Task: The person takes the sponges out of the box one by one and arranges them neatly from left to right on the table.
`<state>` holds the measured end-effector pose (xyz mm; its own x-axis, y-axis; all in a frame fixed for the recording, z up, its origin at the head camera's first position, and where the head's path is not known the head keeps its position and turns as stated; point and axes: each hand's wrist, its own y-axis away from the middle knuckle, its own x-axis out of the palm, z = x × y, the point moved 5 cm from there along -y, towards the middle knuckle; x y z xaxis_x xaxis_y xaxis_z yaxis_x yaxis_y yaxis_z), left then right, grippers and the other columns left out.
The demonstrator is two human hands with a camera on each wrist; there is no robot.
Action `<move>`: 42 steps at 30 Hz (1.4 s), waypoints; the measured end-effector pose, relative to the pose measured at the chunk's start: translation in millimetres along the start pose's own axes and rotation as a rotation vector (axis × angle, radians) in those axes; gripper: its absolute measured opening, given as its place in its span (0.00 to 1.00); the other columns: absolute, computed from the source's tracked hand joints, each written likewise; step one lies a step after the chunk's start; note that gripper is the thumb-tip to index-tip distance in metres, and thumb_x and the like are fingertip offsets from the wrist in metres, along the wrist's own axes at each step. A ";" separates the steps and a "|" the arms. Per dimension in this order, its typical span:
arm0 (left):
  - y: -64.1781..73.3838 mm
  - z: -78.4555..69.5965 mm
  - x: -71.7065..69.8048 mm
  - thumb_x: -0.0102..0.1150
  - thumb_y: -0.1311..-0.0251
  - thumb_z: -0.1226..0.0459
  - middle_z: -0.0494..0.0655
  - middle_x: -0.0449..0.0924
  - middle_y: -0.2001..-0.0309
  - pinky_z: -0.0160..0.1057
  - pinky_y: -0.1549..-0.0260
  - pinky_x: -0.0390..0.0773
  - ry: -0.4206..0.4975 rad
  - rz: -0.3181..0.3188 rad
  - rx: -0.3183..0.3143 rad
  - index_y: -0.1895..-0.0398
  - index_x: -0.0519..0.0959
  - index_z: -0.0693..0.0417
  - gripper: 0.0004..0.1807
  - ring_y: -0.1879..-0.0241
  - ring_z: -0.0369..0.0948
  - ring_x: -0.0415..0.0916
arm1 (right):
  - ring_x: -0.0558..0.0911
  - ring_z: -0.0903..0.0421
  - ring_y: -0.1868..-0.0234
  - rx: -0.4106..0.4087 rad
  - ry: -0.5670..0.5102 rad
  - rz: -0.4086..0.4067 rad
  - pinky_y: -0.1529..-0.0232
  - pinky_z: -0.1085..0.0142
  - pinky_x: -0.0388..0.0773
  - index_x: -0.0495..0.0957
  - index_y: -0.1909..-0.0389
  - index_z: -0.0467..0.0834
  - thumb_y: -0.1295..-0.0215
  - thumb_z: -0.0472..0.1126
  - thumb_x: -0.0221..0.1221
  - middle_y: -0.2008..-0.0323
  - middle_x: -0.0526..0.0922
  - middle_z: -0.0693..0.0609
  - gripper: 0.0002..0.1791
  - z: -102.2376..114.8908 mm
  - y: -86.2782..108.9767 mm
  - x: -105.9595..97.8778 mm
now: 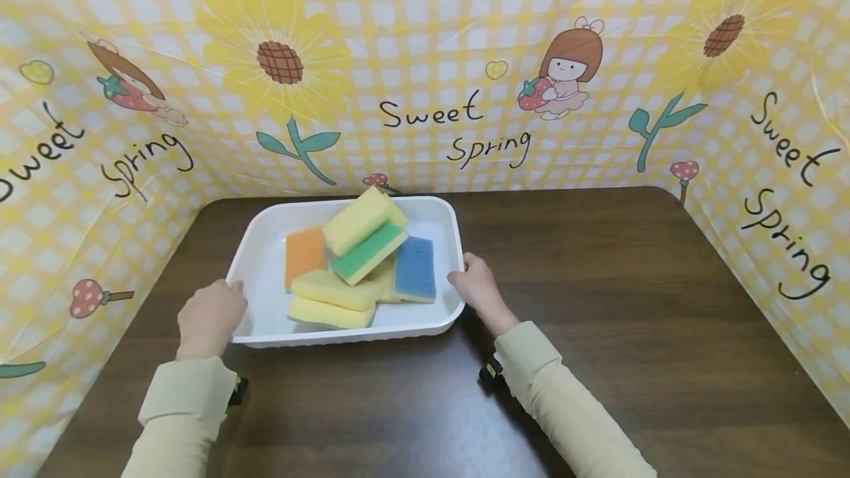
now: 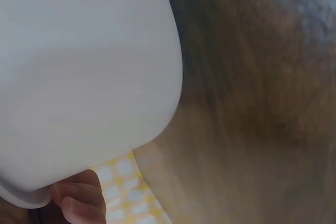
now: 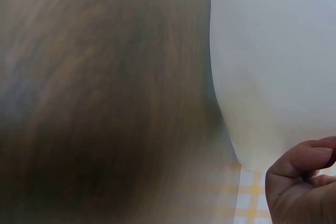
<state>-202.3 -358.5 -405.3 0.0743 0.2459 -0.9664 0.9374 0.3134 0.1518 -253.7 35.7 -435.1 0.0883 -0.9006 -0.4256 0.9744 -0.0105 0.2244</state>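
Observation:
A white plastic tray is held between two hands at the left of the table. The left hand grips its left rim, and in the left wrist view curled fingers show under that edge. On the opposite side the right hand grips the right rim. Several sponges lie heaped in the tray: an orange-topped sponge, a blue-topped sponge, a sponge with a green side, and yellow sponges such as the one in front. Both wrist views mostly show the tray's outer wall.
The dark brown wooden table extends to the right and in front of the tray. A yellow checked cloth printed with flowers and "Sweet Spring" hangs behind and along both sides.

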 end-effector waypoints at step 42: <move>3.4 -48.4 17.2 0.30 0.29 0.54 0.73 0.75 0.54 0.49 0.70 0.73 0.189 0.045 0.003 0.47 0.69 0.76 0.30 0.64 0.57 0.75 | 0.82 0.44 0.58 0.011 0.113 -0.013 0.59 0.54 0.81 0.69 0.47 0.29 0.41 0.34 0.50 0.50 0.78 0.32 0.21 -24.3 4.3 -48.4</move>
<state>-214.4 -308.8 -411.3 0.0509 0.4274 -0.9026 0.9358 0.2953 0.1926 -248.8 89.8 -434.8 0.0989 -0.8454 -0.5249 0.9733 -0.0275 0.2278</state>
